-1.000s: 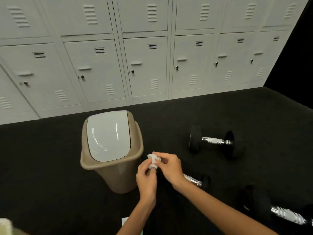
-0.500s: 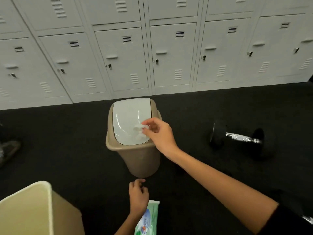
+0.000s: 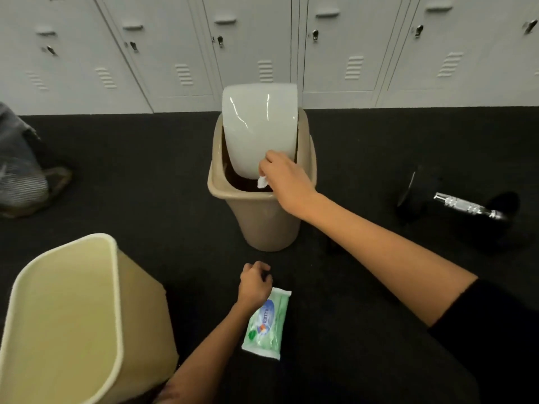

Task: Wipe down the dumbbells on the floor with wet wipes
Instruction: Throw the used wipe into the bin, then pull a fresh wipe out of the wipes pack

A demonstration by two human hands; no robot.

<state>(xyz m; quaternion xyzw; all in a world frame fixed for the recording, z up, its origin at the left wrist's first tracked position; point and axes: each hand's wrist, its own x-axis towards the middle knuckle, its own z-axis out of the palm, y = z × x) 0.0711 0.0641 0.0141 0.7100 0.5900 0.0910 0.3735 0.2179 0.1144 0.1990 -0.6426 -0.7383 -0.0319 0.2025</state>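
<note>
I'd have right hand, pinching used wipe at tilted lid, release well inside bin; left hand loosely curled, empty, by pack.

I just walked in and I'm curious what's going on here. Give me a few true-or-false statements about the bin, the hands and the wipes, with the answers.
1. The right hand holds a crumpled white wipe at the opening of the bin. True.
2. The swing lid sits closed and flat. False: it is tipped open, with the right hand against it.
3. The pack of wet wipes lies on the floor beside the left hand. True.
4. The left hand grips a dumbbell. False: it holds nothing; the dumbbell lies on the floor, off to the right.
</note>
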